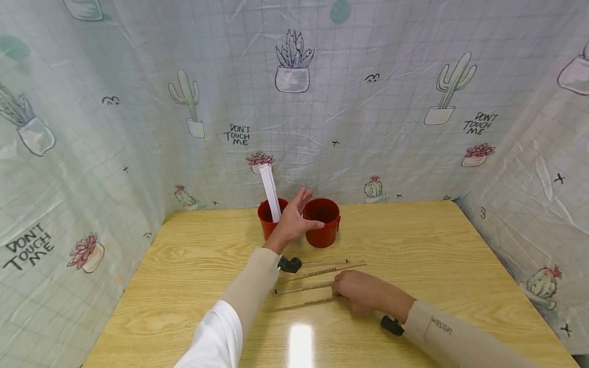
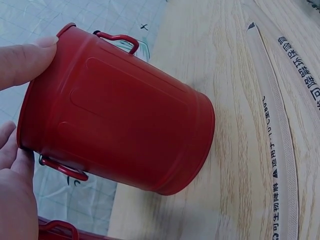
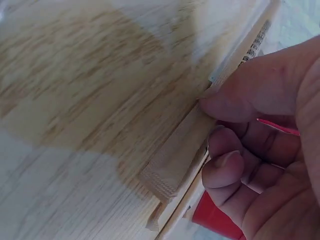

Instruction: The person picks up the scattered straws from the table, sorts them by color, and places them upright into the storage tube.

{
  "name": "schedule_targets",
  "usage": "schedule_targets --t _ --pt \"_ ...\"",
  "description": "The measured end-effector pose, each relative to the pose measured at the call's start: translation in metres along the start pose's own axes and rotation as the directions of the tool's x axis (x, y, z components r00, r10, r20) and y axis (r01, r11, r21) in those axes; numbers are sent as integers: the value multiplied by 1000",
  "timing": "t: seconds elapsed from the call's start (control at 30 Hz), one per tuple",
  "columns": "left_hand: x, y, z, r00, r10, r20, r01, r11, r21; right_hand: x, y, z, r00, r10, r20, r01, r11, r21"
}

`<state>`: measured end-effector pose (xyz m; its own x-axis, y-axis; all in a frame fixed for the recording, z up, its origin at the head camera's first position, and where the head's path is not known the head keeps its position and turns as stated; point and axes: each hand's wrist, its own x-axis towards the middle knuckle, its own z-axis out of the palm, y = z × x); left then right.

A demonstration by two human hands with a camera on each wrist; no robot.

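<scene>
My left hand [image 1: 294, 220] is at the right-hand red bucket [image 1: 321, 236], its thumb over the rim and the other fingers at the far side. Up close in the left wrist view, the red bucket [image 2: 130, 112] has small wire handles, and the thumb [image 2: 30, 62] meets its rim; the fingers look fairly straight. My right hand [image 1: 363, 289] pinches the end of a paper-wrapped straw [image 1: 317, 302] on the table. Thumb and curled fingers close on that wrapped straw [image 3: 175, 155] in the right wrist view. Several more wrapped straws [image 2: 280, 165] with printed lettering lie alongside.
Left of that bucket stands a second red bucket [image 1: 267, 220], with long white strips [image 1: 270, 191] leaning up out of it. The wooden table [image 1: 207, 255] runs back to a plant-printed curtain [image 1: 359, 117], which also hangs at both sides.
</scene>
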<state>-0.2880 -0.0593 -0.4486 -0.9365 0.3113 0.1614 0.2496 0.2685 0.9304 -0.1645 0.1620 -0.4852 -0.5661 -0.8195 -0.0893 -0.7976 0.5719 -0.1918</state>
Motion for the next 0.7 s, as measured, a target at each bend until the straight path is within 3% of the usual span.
schedule_targets --t 0.13,0.3,0.5,0.7 --pt "0 0 0 1000 -9 0 9 1000 -2 -3 1 -7 1000 -2 -7 2 999 41" --pt "2 0 -1 1000 -6 -6 6 1000 6 -8 10 -21 991 -12 -136 33 988 148" --pt "2 0 -2 1000 0 8 0 1000 2 -14 20 -34 965 46 -257 20 969 248" --pt "2 -2 -3 1000 4 13 -3 1000 -18 -15 23 -42 938 100 -331 43 916 399"
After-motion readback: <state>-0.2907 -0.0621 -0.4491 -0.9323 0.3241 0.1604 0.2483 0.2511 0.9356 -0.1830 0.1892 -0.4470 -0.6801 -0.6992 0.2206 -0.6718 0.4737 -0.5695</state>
